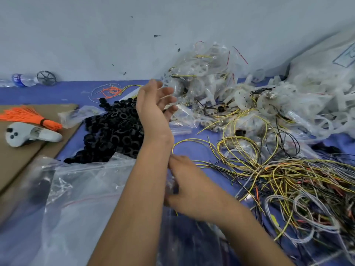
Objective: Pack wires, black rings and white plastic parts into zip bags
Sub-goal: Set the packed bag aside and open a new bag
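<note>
Blue table: my left hand is raised, fingers spread, empty, at centre; my right hand, grip unclear, should pinch one wire from the lower-right tangle cleanly.

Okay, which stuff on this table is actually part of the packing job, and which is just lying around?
Part of the job:
- black rings
- tangled wires
- white plastic parts
- empty zip bags
- filled bags

Just lying about:
- grey controller
- orange bundle
- water bottle
- cardboard
</note>
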A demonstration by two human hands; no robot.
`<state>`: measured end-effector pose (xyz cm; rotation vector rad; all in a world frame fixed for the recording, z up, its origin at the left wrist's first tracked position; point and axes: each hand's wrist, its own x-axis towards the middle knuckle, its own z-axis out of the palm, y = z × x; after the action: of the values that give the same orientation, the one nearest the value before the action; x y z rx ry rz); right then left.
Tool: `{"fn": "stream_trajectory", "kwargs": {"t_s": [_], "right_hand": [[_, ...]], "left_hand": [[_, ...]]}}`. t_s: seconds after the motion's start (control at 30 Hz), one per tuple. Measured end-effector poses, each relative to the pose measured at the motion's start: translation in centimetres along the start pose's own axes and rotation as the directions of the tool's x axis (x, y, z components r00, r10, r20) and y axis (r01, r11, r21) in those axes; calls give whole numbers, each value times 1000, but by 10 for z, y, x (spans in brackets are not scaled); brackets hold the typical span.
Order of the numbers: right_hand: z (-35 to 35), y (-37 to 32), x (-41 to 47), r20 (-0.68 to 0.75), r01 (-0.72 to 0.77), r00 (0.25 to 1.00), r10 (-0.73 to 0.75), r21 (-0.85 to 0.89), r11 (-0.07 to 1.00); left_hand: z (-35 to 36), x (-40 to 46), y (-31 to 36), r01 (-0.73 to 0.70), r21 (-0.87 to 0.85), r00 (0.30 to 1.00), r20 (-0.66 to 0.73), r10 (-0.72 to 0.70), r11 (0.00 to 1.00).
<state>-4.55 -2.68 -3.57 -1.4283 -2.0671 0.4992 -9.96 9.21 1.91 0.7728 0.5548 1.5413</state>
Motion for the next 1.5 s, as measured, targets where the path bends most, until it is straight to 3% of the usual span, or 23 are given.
{"fn": "stream_trajectory", "kwargs": {"t_s": [0.07,0.17,0.37,0.57,0.7,0.8,0.87,0.93,0.97,1.07,1.17,1.23,1.4,1.5], "right_hand": [[9,-5,-8,166,45,986,-26,-110,993],[26,-7,-16,268,93,963,-31,-220,971],[36,3,-10,242,78,970,-16,-252,965],[31,17,-5,270,2,959,82,-296,955],[21,18,-6,129,-25,989,68,-313,950],[9,24,-6,-107,30,992,-61,-270,962],[4,32,-7,-322,24,940,-118,-280,960],[0,39,-9,-469,-50,879,-89,-276,960],[-1,42,-10,-517,-94,855,-49,-248,964],[-6,49,-10,-603,-187,791,103,-78,979],[-8,52,-11,-622,-236,746,238,88,968],[-10,52,-12,-632,-268,710,311,167,949],[-17,53,-12,-709,-284,586,393,274,919],[-25,54,-13,-770,-256,396,500,431,865]], "left_hand": [[2,-2,4,13,3,1000,11,-13,1000],[2,-2,5,22,23,1000,2,-22,999],[-9,0,7,25,46,999,-31,-24,999],[-22,1,19,-54,203,998,-11,57,978],[-39,-3,21,-74,333,996,-20,86,940],[-48,-8,20,-50,390,997,-26,66,919],[-50,-9,20,-22,448,999,-13,32,894],[-53,-9,18,-26,588,1000,20,17,809],[-55,-9,16,-63,692,997,67,23,719],[-66,-10,8,-246,914,958,279,-60,322],[-73,-14,-1,-287,954,922,299,-247,82],[-76,-13,-4,-276,960,919,274,-282,33],[-83,-10,-2,-266,963,908,266,-323,46],[-90,-6,1,-229,973,920,223,-323,22]]}}
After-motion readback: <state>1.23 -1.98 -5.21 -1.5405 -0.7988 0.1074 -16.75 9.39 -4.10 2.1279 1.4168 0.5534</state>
